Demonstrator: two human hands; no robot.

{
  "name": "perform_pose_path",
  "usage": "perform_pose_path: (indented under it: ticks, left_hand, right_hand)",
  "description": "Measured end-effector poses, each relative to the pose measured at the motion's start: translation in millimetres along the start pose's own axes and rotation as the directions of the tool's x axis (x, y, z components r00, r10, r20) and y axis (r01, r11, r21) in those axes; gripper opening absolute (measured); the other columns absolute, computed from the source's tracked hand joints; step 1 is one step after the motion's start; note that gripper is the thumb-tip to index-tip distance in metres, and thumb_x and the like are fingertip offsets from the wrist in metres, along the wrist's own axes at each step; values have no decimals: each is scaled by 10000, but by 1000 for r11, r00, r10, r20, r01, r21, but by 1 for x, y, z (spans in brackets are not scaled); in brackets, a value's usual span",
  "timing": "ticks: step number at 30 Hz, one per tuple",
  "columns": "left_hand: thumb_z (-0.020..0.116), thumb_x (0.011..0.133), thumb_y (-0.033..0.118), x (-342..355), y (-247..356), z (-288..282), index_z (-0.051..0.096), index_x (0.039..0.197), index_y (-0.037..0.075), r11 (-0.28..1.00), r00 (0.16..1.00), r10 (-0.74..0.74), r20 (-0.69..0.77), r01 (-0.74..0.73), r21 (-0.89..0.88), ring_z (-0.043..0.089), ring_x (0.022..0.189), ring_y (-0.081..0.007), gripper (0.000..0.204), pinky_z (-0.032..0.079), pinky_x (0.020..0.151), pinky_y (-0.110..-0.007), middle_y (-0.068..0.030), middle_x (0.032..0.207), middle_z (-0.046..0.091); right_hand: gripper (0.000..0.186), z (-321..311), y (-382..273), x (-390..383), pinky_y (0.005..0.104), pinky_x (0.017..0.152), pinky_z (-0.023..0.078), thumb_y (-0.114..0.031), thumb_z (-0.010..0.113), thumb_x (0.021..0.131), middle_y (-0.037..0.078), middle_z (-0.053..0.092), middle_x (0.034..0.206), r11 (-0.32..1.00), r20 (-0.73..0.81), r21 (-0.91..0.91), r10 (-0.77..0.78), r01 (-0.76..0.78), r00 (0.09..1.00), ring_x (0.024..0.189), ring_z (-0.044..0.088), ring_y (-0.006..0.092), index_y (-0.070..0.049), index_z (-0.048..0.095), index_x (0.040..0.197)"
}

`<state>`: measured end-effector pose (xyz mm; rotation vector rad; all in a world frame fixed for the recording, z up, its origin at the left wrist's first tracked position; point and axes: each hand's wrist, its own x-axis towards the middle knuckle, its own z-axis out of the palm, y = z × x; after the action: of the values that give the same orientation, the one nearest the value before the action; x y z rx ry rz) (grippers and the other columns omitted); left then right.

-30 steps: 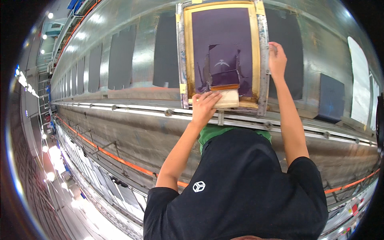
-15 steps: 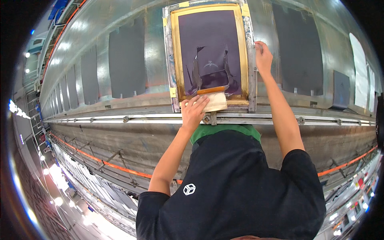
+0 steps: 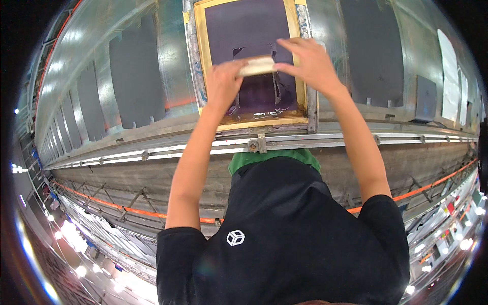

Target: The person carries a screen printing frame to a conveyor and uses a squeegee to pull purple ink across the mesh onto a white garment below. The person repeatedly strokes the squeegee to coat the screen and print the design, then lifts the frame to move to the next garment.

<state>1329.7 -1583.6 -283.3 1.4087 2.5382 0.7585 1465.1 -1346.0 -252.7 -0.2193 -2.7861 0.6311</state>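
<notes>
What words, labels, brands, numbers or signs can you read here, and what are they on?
No readable words, labels or numbers.
Black shirt: a white cube emblem, no lettering seen.
Dark screen: pale marks near its lower edge, too small to read.

Your left hand [image 3: 222,85] and right hand [image 3: 312,63] blurred; cannot tell whether your right thumb [image 3: 285,68] touches wooden block [image 3: 257,66]. Block hides part of dark screen [image 3: 244,25]. Far end of frame [image 3: 193,43] cut off by top edge, your black shirt [image 3: 305,244] by lower edge.
</notes>
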Motion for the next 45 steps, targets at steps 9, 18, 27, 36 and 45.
perform_pose_path:
  ticks: [9, 18, 27, 36, 45]
  left_hand:
    - [655, 724, -50, -26, 11, 21, 725, 1105, 135, 997, 993, 70, -98, -68, 28, 688, 1055, -241, 430, 476, 768, -399, -43, 1116, 741]
    - [668, 726, -69, -30, 10, 14, 705, 1142, 150, 996, 990, 70, -126, -62, 65, 692, 1037, -223, 471, 472, 793, -372, -27, 1136, 735]
    - [640, 777, 1, 0, -1, 16, 714, 1068, 144, 997, 997, 65, -36, -64, 33, 690, 1019, -203, 333, 434, 747, -388, -6, 1095, 747]
    - [725, 742, 15, -95, 25, 18, 684, 1220, 131, 998, 996, 48, 70, -51, 45, 632, 1199, -227, 493, 443, 889, -403, -11, 1254, 701]
    - [741, 724, 25, -120, 34, 15, 666, 1307, 152, 999, 992, 28, 124, -30, 11, 558, 1318, -249, 601, 422, 980, -433, -13, 1398, 636]
  right_hand:
    - [397, 50, -37, -46, 415, 934, 493, -60, 765, 735, 84, 687, 1147, 990, 78, 115, 74, -83, 994, 1061, 597, 299, -30, 700, 1126]
    - [426, 42, -44, -48, 407, 943, 510, -56, 758, 744, 85, 680, 1194, 995, 13, 97, 34, -35, 999, 1066, 598, 289, -39, 702, 1166]
    - [356, 56, -25, -31, 407, 956, 507, -56, 735, 798, 99, 693, 1198, 979, 93, 156, 117, -131, 989, 1084, 601, 325, -38, 711, 1153]
    - [527, 22, 4, -83, 416, 979, 484, -363, 830, 831, 106, 654, 1259, 725, 118, 491, 495, -484, 861, 1137, 606, 259, -84, 711, 1261]
    - [262, 45, 78, -21, 378, 783, 496, -302, 626, 989, 150, 701, 929, 654, -89, 409, 722, -636, 686, 820, 654, 267, -137, 693, 1181]
